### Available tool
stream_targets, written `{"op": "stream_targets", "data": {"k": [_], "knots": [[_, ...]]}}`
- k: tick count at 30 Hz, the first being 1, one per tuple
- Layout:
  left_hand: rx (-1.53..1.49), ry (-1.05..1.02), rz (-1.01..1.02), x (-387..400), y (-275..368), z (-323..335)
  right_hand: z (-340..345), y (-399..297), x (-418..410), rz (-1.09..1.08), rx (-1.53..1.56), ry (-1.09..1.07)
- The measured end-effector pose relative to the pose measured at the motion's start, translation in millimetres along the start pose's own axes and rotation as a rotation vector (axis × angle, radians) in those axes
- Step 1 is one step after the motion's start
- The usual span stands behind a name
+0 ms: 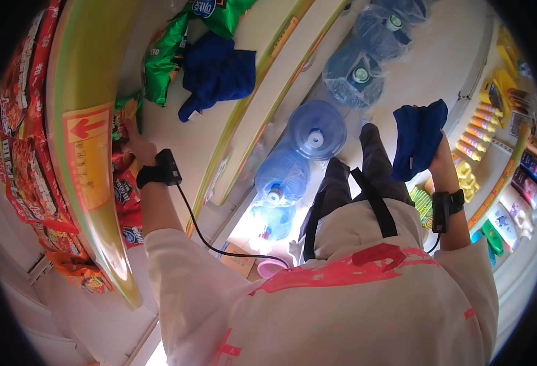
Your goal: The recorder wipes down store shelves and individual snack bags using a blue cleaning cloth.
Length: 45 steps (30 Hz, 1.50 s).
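My left hand [138, 145] reaches into a shelf [168, 126] on the left. Its fingers are at a green snack bag [121, 114], partly hidden, so whether they grip it is unclear. Red snack bags [127, 194] stand beside that wrist. On the same shelf lies a crumpled dark blue cloth [218, 73], against a larger green snack bag [164, 59]. My right hand [440, 155] holds another dark blue cloth [415, 142], bunched and hanging out over the floor near my legs.
Large blue water-cooler bottles [316, 126] line the floor along the shelf's foot. Red instant noodle packs [28, 174] fill the upper shelf, behind a curved yellow edge strip [85, 68]. Yellow-orange bottles [474, 132] stand on shelving at right. A black cable [200, 235] trails from my left wrist.
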<state>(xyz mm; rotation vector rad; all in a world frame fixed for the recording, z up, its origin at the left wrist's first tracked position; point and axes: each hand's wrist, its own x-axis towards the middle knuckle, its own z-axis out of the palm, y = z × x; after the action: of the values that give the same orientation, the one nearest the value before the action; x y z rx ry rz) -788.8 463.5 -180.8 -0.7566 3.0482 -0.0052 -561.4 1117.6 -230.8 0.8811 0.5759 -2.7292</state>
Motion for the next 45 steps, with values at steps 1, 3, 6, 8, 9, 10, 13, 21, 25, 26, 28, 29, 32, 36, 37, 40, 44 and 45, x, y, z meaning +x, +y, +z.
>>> {"op": "stream_targets", "data": {"k": [1, 3, 6, 8, 9, 10, 13, 21, 25, 26, 28, 29, 32, 36, 37, 40, 44, 45], "knots": [[0.359, 0.058, 0.075, 4, -1, 2, 2, -3, -4, -0.011, -0.011, -0.004], [0.68, 0.114, 0.154, 11, 0, 5, 13, -17, -21, -0.076, -0.022, 0.099], [-0.271, 0.305, 0.509, 7, -6, 0, 7, -23, -30, -0.103, 0.025, 0.084], [-0.728, 0.13, 0.224, 6, 22, -5, -3, -30, -40, -0.131, 0.017, 0.085], [-0.948, 0.031, 0.075, 4, 38, -9, -5, -32, -45, -0.146, 0.018, 0.087], [-1.162, -0.078, -0.079, 2, 54, -11, -8, -33, -49, -0.162, 0.007, 0.091], [-1.257, -0.163, -0.074, -4, -38, 13, -4, -33, -58, -0.157, 0.013, 0.07], [-1.737, -0.372, -0.119, -30, 83, -26, -23, -28, -80, -0.174, -0.025, -0.009], [-0.458, 0.204, 0.598, -6, -7, 7, -1, -19, -81, -0.137, 0.019, 0.033], [-0.211, 0.207, 0.426, -8, -20, 11, 4, -15, -82, -0.131, 0.009, 0.02], [-0.715, 0.218, 0.269, -17, -24, 2, 12, -8, -80, -0.135, -0.054, 0.023], [-1.212, 0.221, 0.112, -26, -28, -2, 16, -5, -76, -0.12, -0.062, 0.002], [-1.438, 0.237, 0.014, -103, 41, -41, 17, -4, -77, -0.123, -0.071, 0.025], [-1.544, 0.321, -0.095, -145, 14, -57, 47, 13, -64, -0.04, -0.135, -0.134], [-1.6, 0.336, -0.143, -161, 12, -60, 51, 18, -60, -0.026, -0.145, -0.156], [-1.641, 0.199, -0.071, -210, -3, -69, 66, 36, -50, -0.029, -0.259, -0.297], [-1.626, -0.065, -0.066, -271, -22, -73, 109, 64, -48, 0.016, -0.252, -0.504], [-1.644, -0.036, -0.074, -289, -27, -73, 125, 71, -47, 0.024, -0.273, -0.527]]}}
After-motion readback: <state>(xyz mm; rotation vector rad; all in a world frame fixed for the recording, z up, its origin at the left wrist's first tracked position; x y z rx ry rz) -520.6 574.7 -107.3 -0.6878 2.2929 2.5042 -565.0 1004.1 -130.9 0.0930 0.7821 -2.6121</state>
